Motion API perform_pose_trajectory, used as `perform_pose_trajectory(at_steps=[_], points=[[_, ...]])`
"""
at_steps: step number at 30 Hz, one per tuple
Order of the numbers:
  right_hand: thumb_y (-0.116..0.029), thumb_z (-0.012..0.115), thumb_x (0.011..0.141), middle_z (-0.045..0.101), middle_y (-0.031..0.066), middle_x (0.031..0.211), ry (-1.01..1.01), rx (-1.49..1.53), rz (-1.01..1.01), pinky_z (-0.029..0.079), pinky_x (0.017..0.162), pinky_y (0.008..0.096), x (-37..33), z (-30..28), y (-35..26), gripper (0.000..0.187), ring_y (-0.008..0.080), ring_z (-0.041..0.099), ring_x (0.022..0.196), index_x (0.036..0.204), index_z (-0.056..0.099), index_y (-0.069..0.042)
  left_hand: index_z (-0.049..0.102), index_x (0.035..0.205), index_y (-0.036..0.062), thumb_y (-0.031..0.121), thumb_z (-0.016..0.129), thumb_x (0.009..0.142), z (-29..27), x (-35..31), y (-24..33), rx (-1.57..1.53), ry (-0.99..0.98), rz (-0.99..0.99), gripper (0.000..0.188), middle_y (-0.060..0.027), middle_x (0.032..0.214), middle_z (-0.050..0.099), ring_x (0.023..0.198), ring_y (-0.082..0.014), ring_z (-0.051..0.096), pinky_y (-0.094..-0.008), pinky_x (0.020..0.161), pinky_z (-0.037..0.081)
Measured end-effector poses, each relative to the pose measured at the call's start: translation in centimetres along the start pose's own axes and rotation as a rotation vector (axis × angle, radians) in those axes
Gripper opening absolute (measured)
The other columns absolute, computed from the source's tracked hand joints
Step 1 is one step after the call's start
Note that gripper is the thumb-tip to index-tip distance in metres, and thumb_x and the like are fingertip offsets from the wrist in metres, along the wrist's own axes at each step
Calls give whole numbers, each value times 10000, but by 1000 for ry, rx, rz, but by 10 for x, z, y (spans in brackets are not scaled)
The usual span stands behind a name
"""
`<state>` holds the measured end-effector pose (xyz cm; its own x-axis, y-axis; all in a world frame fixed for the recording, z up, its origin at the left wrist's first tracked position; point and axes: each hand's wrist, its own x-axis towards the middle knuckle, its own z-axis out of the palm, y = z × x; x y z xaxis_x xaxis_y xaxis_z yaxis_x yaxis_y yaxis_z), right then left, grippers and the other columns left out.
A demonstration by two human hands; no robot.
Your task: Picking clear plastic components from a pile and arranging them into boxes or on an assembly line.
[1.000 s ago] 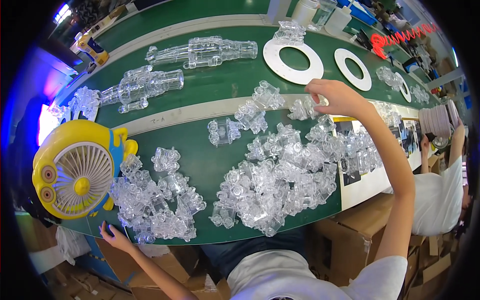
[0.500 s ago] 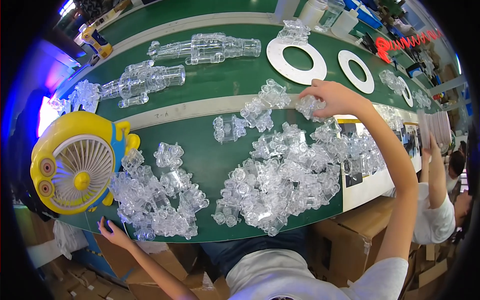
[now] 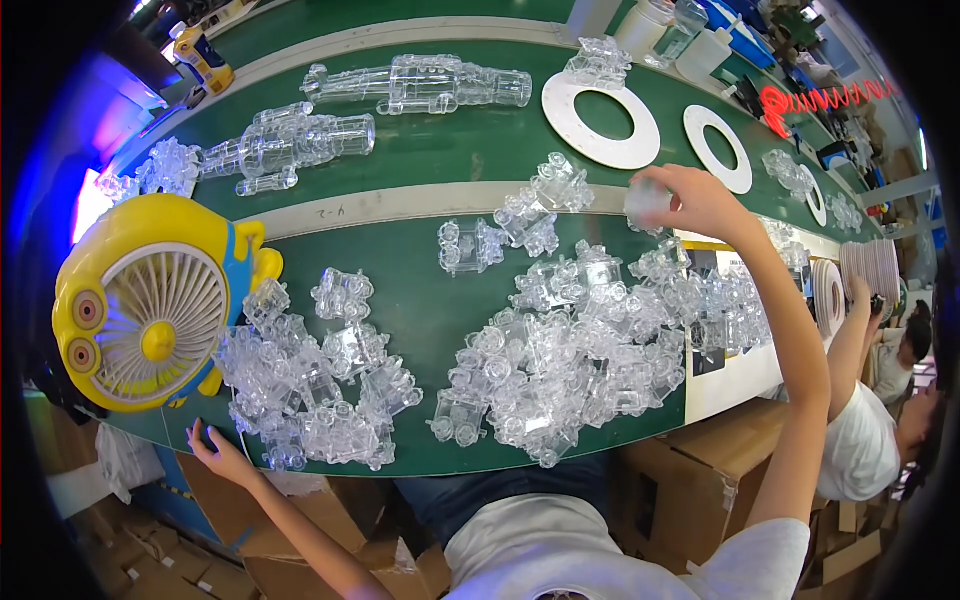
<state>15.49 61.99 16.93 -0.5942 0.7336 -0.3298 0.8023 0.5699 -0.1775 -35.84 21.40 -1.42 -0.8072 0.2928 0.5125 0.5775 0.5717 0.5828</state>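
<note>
My right hand [image 3: 700,205] is closed around a clear plastic part [image 3: 648,203], which is blurred, at the right end of the pale strip across the green table. A large heap of similar clear plastic parts [image 3: 560,370] lies below that hand, and a few loose clear parts [image 3: 530,220] sit to its left. My left hand [image 3: 222,458] is at the table's near left edge, fingers apart and nothing visible in them. Beside it lies a smaller pile of clear parts [image 3: 320,390].
A yellow fan [image 3: 150,300] stands at the left. Long clear assemblies [image 3: 420,85] lie farther back, with white rings [image 3: 600,122] to their right. Bottles [image 3: 705,52] and a red coiled hose [image 3: 815,100] are at the back right. A co-worker's arm [image 3: 848,345] reaches in at right; cardboard boxes [image 3: 690,470] stand below.
My right hand has shifted slightly right with the clear part. The whole view has moved a little. At the right, the co-worker's hand has moved and a white ring stack now shows beside it.
</note>
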Motion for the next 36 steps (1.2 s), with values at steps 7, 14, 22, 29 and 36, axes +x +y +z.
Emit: perform_pose_trajectory(at_steps=[7,14,22,29,36], points=[[-200,625,738,567,77,870,409,-194,-221,460,656,302,3,8,4,306,195,587,710,1024,548,-122,560,1014,9,77,492,791,0,1,-3,5,1,34,244,-127,1095,538,1152,-275,403,-359,960,284],[-115,626,719,584,61,723,251,106,-119,458,639,285,12,-3,8,80,187,580,687,775,602,-63,550,1037,0,93,477,810,3,-2,-3,5,-3,-6,256,-152,1105,529,1154,-270,397,-354,963,283],[-122,630,728,620,51,721,94,267,-40,452,644,248,17,-15,13,123,119,573,666,793,623,-19,548,1040,8,88,462,819,0,-3,0,-7,-5,-40,251,-150,1139,504,1169,-264,381,-352,971,264],[-224,635,765,627,24,734,598,317,-10,443,617,199,64,-45,29,229,64,554,655,870,649,-22,571,1019,16,91,486,804,0,-1,2,-1,-4,-19,243,-180,1174,481,1157,-275,400,-358,962,278],[-240,640,751,631,21,703,743,331,7,434,584,193,163,-36,2,238,61,553,612,866,660,-32,569,1020,16,81,489,802,5,-4,-1,-10,-2,-25,241,-174,1164,485,1156,-273,400,-357,962,279]])
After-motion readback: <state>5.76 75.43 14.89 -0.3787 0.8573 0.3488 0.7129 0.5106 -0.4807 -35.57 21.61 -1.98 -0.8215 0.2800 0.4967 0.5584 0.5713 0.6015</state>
